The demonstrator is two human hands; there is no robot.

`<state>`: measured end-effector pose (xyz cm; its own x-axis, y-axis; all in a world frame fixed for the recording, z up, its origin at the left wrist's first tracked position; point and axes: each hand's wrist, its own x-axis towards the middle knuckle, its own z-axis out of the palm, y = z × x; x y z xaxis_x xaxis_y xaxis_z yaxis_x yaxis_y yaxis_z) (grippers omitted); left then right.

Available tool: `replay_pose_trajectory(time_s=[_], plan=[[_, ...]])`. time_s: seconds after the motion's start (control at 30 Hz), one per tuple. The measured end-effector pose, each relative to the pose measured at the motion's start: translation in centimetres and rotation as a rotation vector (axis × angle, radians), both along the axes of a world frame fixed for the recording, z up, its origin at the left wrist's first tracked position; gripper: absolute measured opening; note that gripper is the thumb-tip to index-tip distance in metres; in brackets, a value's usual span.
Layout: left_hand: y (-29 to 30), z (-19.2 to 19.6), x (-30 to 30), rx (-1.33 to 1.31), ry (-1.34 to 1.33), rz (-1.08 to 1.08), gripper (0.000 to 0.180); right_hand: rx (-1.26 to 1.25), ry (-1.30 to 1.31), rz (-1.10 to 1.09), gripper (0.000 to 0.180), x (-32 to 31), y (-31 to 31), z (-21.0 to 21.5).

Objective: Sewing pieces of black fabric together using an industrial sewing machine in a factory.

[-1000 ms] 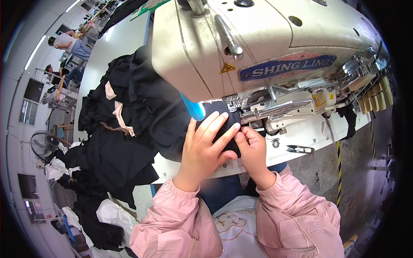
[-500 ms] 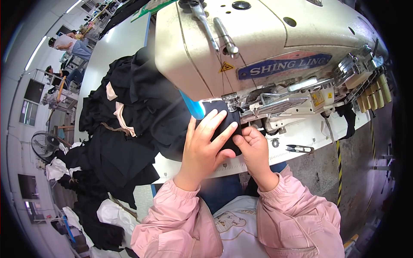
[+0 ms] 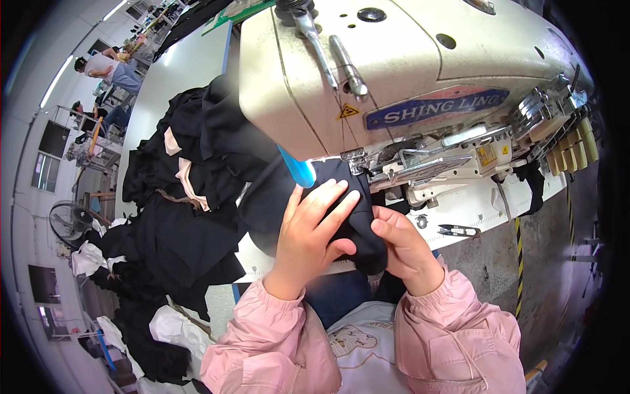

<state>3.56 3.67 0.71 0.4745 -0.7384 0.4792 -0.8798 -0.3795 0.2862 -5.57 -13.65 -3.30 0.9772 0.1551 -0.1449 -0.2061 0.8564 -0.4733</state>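
Touching fabric (image 3: 363, 230), left fingers (image 3: 340, 211) atop, right fingers (image 3: 389, 215) alongside

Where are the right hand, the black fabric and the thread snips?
Right hand (image 3: 408, 248): head view, middle of the hand.
Black fabric (image 3: 366, 238): head view, part between the hands.
Thread snips (image 3: 461, 231): head view, middle of the body.

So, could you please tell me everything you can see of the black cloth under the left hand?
The black cloth looks like smooth, matte fabric with a faint crease. Its far part reaches beneath the sewing machine; its near part reaches the front edge of the white table. The left hand lies spread on it; the right hand touches its right edge.
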Motion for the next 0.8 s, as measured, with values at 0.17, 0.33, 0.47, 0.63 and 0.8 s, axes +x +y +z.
replay_pose_trajectory(time_s=[0.17,0.33,0.47,0.63,0.8], plan=[[0.5,-0.7,0.8,-0.009,0.071,0.1,0.071,-0.314,0.089,-0.207,0.023,0.9,1.5,-4.8],[4.5,-4.0,1.8,-0.005,0.0,0.698,0.066,-0.986,-0.089,-0.552,0.01,0.0,1.6,-4.2],[9.2,-6.5,2.0,-0.027,0.429,0.593,0.038,-0.64,0.015,-0.211,0.011,-0.8,1.4,-4.1],[12.7,-0.4,0.5,-0.835,0.85,0.479,0.041,-0.164,0.058,0.068,0.018,-1.4,0.6,-1.0],[13.5,2.9,5.0,-0.826,0.527,0.561,0.02,-0.32,0.077,-0.012,0.014,-1.0,0.8,-2.3]])
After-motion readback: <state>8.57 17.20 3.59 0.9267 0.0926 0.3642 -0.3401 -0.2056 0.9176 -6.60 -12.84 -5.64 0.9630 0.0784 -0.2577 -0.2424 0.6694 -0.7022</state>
